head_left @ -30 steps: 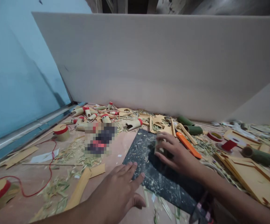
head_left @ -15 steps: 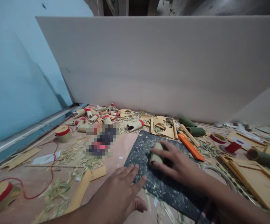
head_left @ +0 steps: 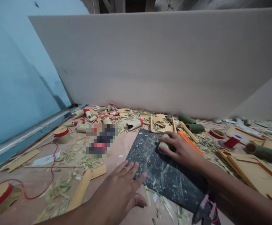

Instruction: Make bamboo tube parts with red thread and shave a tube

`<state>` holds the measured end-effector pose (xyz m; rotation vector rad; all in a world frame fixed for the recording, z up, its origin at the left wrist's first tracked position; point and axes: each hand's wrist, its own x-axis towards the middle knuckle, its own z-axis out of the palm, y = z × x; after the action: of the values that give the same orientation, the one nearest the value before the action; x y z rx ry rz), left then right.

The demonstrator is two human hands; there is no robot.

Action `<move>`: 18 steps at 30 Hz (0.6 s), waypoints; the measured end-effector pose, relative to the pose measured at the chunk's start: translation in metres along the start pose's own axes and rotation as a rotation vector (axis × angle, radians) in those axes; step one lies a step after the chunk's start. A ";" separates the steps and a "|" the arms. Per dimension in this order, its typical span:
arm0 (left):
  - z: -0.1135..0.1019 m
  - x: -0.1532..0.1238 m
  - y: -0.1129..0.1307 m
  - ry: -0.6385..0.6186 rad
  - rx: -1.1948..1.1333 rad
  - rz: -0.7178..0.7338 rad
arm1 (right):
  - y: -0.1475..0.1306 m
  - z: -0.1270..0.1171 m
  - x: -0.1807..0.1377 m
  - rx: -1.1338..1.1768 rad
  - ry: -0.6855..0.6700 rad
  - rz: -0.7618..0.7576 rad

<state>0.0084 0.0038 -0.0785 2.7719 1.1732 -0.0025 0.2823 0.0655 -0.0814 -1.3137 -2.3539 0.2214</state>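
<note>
My right hand (head_left: 181, 151) is closed round a short pale bamboo tube (head_left: 164, 144) and presses it onto a dark abrasive sheet (head_left: 164, 173) lying on the table. My left hand (head_left: 120, 190) lies flat with fingers spread, its fingertips on the sheet's near left corner. The sheet is speckled with pale dust and shavings.
An orange utility knife (head_left: 189, 143) lies right behind my right hand. Bamboo tubes with red bands (head_left: 89, 114), green tubes (head_left: 193, 126), red thread and spools (head_left: 62, 134), wooden cut-outs (head_left: 255, 172) and shavings litter the table. A pale board (head_left: 164, 62) stands behind. Pliers (head_left: 207, 211) lie at the sheet's near end.
My right hand slid the bamboo tube along the sheet, toward me and left, then back away to the far end. My left hand stayed put on the sheet's corner.
</note>
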 end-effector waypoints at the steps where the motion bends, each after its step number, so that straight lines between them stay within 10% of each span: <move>1: -0.001 0.000 0.001 -0.008 0.003 0.001 | 0.000 0.000 0.000 0.002 -0.011 -0.022; 4: -0.004 0.000 0.002 -0.020 0.023 0.018 | -0.001 0.002 -0.001 0.059 -0.127 -0.161; 18: 0.005 0.000 -0.002 0.009 0.032 0.027 | -0.009 0.001 -0.003 0.026 -0.031 0.096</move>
<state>0.0073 0.0050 -0.0840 2.8179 1.1483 -0.0066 0.2761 0.0583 -0.0803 -1.4218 -2.3080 0.3032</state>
